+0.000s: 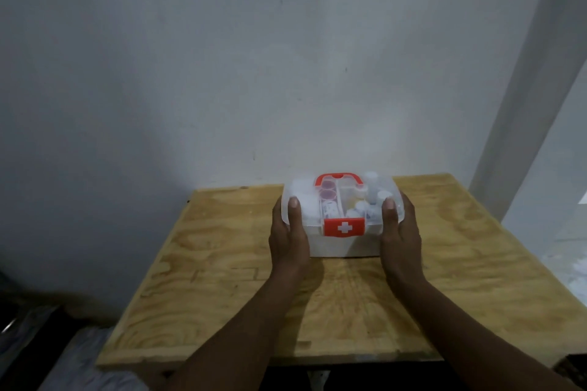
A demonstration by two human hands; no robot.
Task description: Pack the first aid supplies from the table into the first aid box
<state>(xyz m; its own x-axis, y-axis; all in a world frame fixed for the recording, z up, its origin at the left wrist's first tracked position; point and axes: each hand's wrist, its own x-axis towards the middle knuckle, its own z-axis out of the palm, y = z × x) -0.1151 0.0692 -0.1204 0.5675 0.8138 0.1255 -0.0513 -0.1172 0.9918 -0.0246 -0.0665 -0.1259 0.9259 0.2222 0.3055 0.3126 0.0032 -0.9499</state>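
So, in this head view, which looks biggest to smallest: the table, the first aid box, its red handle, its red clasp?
Largest: table.
Next: first aid box.
Last: red handle and red clasp, which look about equally wide, so I won't rank them.

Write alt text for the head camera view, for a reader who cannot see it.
The left hand and right hand grip the ends of a closed first aid box, thumbs on its clear lid. The box, with red handle and a red latch bearing a white cross, stands on a plywood table before a pale wall.
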